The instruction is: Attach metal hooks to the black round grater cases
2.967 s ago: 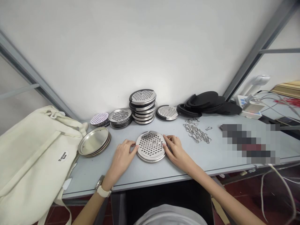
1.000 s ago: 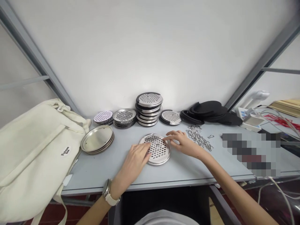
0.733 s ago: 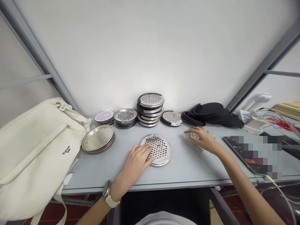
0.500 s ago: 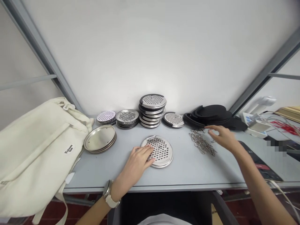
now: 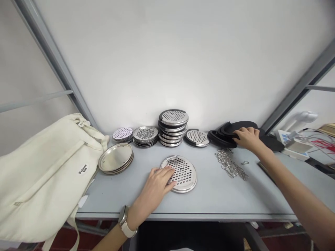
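Observation:
My left hand (image 5: 160, 181) lies with its fingers flat on the left part of a round metal grater plate (image 5: 184, 174), which rests near the middle of the table on another round metal piece. Farther right, my right hand (image 5: 248, 137) reaches into a pile of black round pieces with curved rims (image 5: 242, 125). Its bent fingers and thumb close on the edge of one of them; the fingertips are partly hidden. Just in front of that pile lies a heap of small metal clips (image 5: 230, 165), with one loose clip (image 5: 245, 162) apart from the rest.
Along the wall stand a tall stack of black-rimmed graters (image 5: 173, 127), one single black-rimmed grater (image 5: 197, 138), and stacks of grater plates (image 5: 145, 135). Plain metal discs (image 5: 116, 158) are stacked beside a cream bag (image 5: 52, 174). White devices with cables (image 5: 295, 146) occupy the right.
My right hand has moved from above the clips onto the black pile, its fingers now bent around an edge. My left hand stays on the grater plate. The view has shifted slightly.

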A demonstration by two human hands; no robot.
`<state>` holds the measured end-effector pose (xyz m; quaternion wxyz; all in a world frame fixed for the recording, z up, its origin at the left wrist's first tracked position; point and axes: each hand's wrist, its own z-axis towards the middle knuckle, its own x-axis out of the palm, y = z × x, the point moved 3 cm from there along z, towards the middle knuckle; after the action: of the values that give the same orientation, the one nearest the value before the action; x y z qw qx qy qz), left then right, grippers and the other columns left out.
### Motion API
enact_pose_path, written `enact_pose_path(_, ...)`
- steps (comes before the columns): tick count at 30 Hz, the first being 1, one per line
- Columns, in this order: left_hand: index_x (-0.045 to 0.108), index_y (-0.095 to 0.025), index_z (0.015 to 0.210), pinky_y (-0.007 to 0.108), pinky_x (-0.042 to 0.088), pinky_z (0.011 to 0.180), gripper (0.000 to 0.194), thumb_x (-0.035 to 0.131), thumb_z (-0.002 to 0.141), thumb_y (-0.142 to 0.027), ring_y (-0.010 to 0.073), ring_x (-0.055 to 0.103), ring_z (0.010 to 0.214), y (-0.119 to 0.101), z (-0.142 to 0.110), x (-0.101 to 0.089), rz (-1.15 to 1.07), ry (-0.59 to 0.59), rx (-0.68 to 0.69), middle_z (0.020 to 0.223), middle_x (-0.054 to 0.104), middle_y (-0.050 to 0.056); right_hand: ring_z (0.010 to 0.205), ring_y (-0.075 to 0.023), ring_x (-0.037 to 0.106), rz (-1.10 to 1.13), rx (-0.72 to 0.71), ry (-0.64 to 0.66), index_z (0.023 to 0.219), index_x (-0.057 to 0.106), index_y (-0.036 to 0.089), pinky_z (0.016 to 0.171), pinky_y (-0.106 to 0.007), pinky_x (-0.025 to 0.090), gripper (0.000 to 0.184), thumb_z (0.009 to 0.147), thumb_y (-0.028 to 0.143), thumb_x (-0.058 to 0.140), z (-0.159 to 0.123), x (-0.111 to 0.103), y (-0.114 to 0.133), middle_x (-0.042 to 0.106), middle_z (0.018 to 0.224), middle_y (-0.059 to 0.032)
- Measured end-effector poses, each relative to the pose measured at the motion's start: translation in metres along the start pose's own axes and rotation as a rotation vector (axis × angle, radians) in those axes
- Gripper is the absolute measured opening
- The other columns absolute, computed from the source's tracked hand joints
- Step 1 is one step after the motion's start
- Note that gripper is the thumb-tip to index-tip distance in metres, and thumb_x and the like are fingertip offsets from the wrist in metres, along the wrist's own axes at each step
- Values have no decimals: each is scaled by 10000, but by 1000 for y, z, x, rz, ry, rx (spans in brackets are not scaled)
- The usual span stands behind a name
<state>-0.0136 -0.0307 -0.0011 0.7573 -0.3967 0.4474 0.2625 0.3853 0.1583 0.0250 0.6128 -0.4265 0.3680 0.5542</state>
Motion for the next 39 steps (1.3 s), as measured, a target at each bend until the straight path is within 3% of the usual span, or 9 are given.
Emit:
enact_pose_path(6, 497, -231, 1265, 369, 369, 995, 346, 458, 936, -329, 189, 480, 1245, -2, 0, -3, -10, -1, -2, 1303, 565, 54, 1024, -324, 451, -91, -57, 2, 1028, 680, 102, 848, -429, 222, 256, 818, 239, 629, 3, -2, -8, 625, 1030, -182)
enact_pose_path(13, 501, -233, 1257, 359, 377, 985, 342, 467, 931, -330, 187, 478, 1248, -2, 1, -3, 4, 0, -7, 1312, 558, 47, 1036, -360, 429, -99, -78, -31, 1100, 618, 110, 844, -447, 262, 308, 836, 266, 584, -6, -3, -14, 587, 1108, -211)
enact_pose_path(19, 499, -229, 1257, 356, 372, 979, 342, 465, 932, -330, 187, 477, 1246, -2, 0, -2, -1, -10, 3, 1307, 562, 49, 975, -276, 512, -12, -229, 1, 1100, 577, 167, 815, -351, 340, 336, 862, 399, 525, -18, 14, 26, 603, 1104, -149)
enact_pose_path(23, 494, -234, 1261, 352, 363, 983, 346, 469, 930, -335, 185, 485, 1233, -1, 0, -3, -2, -14, -1, 1309, 561, 40, 987, -303, 543, 19, -240, 32, 1138, 528, 98, 815, -358, 372, 385, 815, 306, 557, -20, 29, 50, 618, 1059, -178)
enact_pose_path(27, 487, -237, 1267, 350, 358, 983, 351, 464, 932, -339, 183, 476, 1242, 0, -1, -2, -10, -8, 1, 1312, 558, 39, 917, -295, 574, 61, -173, 29, 1071, 544, 77, 753, -338, 390, 296, 797, 184, 509, -16, 33, 57, 627, 988, -196)
enact_pose_path(32, 488, -239, 1268, 353, 357, 985, 350, 462, 933, -338, 186, 475, 1246, 0, -1, -1, -10, -8, -1, 1313, 556, 44, 800, -254, 583, 185, -40, 9, 881, 557, 161, 654, -302, 373, 122, 802, 235, 501, -12, 22, 52, 642, 865, -133)
enact_pose_path(35, 494, -236, 1261, 348, 366, 978, 343, 461, 934, -333, 184, 483, 1238, -1, 0, -1, -6, -11, 6, 1301, 566, 46, 676, -215, 558, 347, 73, -51, 817, 525, 187, 598, -287, 350, 140, 832, 320, 483, -10, 7, 43, 616, 723, -86)
enact_pose_path(39, 501, -233, 1252, 352, 377, 966, 337, 458, 934, -334, 192, 492, 1230, -1, 0, -1, 14, -18, 12, 1291, 572, 55, 644, -176, 516, 567, 185, -173, 765, 497, 193, 596, -278, 349, 230, 843, 409, 473, -11, -12, 33, 587, 685, -61)
